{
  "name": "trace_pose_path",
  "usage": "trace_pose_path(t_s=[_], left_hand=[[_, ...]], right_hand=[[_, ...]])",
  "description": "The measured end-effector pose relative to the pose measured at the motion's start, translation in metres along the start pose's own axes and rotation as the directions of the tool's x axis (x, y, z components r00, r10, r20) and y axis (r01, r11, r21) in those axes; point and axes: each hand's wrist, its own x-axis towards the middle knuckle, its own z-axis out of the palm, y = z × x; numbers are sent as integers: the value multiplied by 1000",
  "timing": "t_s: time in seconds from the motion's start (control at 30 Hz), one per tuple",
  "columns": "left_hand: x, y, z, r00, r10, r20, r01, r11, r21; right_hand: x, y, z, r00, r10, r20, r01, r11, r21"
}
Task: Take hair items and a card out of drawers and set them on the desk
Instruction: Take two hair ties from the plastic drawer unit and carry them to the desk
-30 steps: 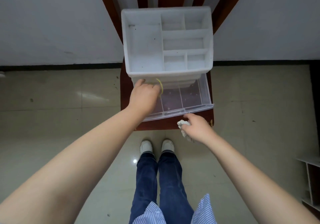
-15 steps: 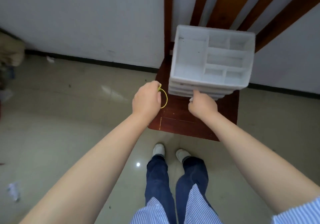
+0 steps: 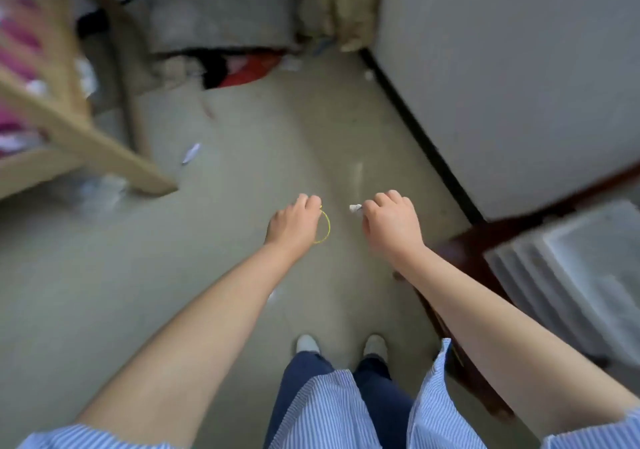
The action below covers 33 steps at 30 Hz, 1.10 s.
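Both hands have come away from the white drawer unit (image 3: pixel 568 275), which a moment ago sat at the frame's centre and now lies blurred at the right edge on one dark red stand (image 3: pixel 460 251). At mid-frame the left hand (image 3: pixel 294 223) is curled shut, pinching one thin yellow hair band (image 3: pixel 327 228) whose loop hangs beside the knuckles. Just right of it, apart and not touching, the right hand (image 3: pixel 391 221) is fisted around one small white item (image 3: pixel 355 207), only its tip showing. Below both hands lies the pale tiled floor (image 3: pixel 242 157). Two white shoes (image 3: pixel 308 344) show at bottom centre. One wooden frame (image 3: pixel 76 136) crosses the upper left.
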Motion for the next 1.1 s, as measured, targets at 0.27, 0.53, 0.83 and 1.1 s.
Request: trace_pose_path(t_s=[0.27,0.53,0.83,1.1], left_hand=[[-161,-238,-22,783,-580,-224,499,801,-331],[-338,-447,-22,531,-803,-270,708,595,-381],[-433,-665,-35,425,-852,-307,861,485,-155],[-465,-883,-35,167,-956,-239,922,238,-304]], right_hand=[[68,-274,29,784,-616,81,609,788,97],[36,-579,78,347,-930,123,922,362,136],[48,-846,103,21,-996,83,996,13,-85],[112,-1077,151,-217,-975,41,976,-217,6]])
